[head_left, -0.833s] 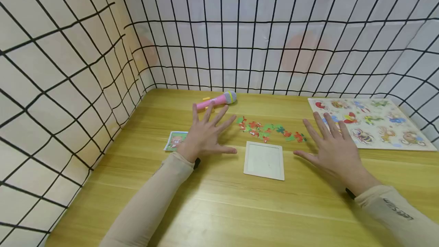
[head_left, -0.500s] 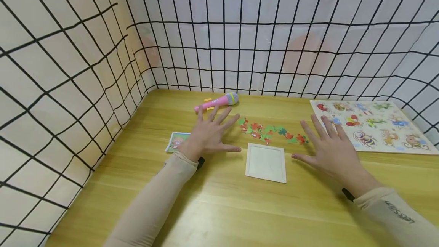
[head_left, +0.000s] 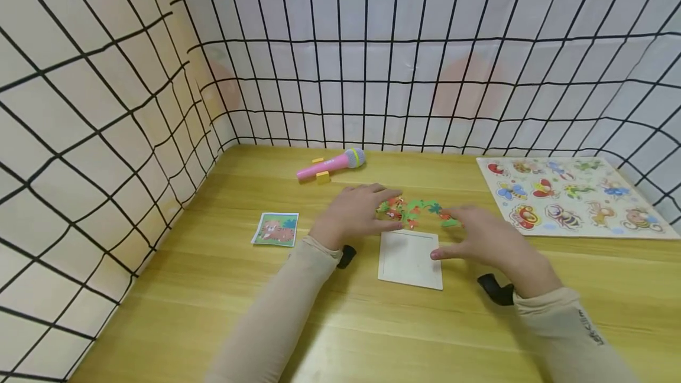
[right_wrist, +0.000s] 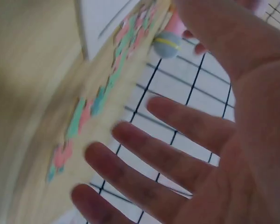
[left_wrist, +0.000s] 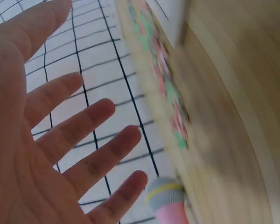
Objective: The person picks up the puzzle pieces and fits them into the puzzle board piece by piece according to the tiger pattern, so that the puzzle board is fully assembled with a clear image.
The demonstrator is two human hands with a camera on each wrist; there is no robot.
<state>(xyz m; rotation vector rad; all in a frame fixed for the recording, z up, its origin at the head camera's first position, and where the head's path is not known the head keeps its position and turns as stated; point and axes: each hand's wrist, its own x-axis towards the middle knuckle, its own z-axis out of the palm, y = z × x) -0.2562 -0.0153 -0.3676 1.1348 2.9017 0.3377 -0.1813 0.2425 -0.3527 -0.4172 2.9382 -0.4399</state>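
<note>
Small green and red jigsaw pieces [head_left: 417,210] lie in a loose row on the wooden table. In front of them is a white square frame tray [head_left: 405,262]. My left hand [head_left: 355,213] is at the left end of the row, fingers spread and pointing right over the pieces. From the other side my right hand [head_left: 492,244] reaches in, its thumb overlapping the tray's right edge and its fingertips near the rightmost pieces. Both wrist views show extended fingers with nothing held, and the pieces [left_wrist: 164,77] beyond them. Some pieces are hidden behind the hands in the head view.
A pink toy microphone [head_left: 332,164] with yellow parts lies at the back. To the left is a small picture card [head_left: 275,230] of a cat-like animal. A large board of cartoon insects [head_left: 574,197] lies back right. Black grid netting [head_left: 367,58] over white cloth surrounds the table.
Both hands have moved inward, toward each other and the jigsaw pieces. The picture card, partly covered by the left arm before, is now fully visible. The pieces and tray stay put.
</note>
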